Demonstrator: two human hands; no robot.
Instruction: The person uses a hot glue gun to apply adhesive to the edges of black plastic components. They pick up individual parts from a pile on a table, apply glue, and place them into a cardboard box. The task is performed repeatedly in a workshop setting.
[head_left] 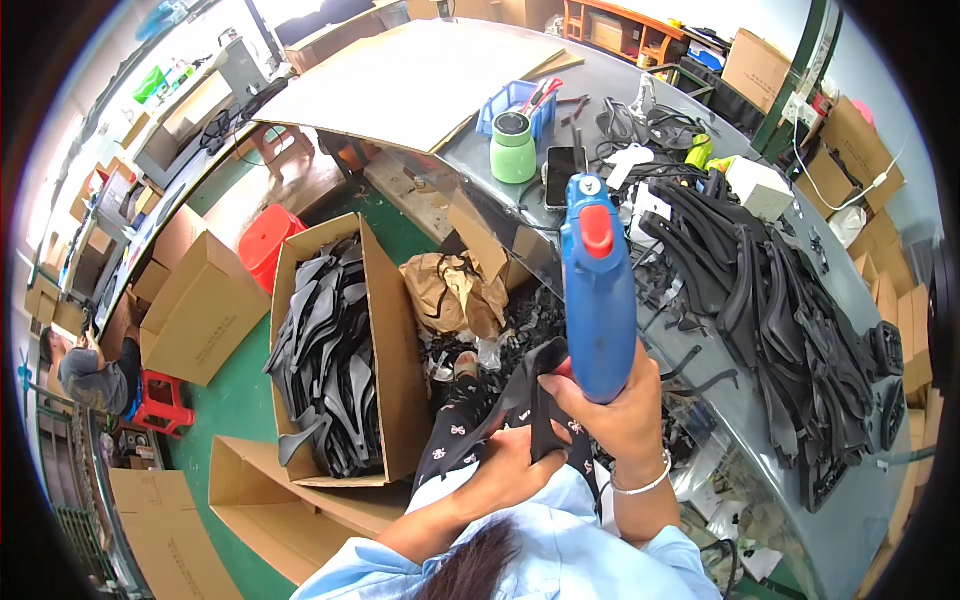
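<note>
My right hand (pixel 615 400), with a white bracelet at its wrist, grips a blue handheld tool (pixel 600 320) with a red button near its upper end. The tool stands upright in front of me; its exact kind does not show. Over my lap, my left hand (pixel 515 465) is closed around a dark, curved plastic part (pixel 545 395). That part rises beside the tool's lower end, close to my right fingers. Its far side is partly hidden by the tool and hand. Patterned dark trousers (pixel 440 450) show beneath the hands.
Long black plastic parts (pixel 770 300) are heaped on the grey table (pixel 850 540) at right. A green bottle (pixel 513 150), blue basket (pixel 545 112) and phone (pixel 566 175) stand farther back. A carton (pixel 395 400) of similar parts is at left. One person (pixel 95 375) sits far left.
</note>
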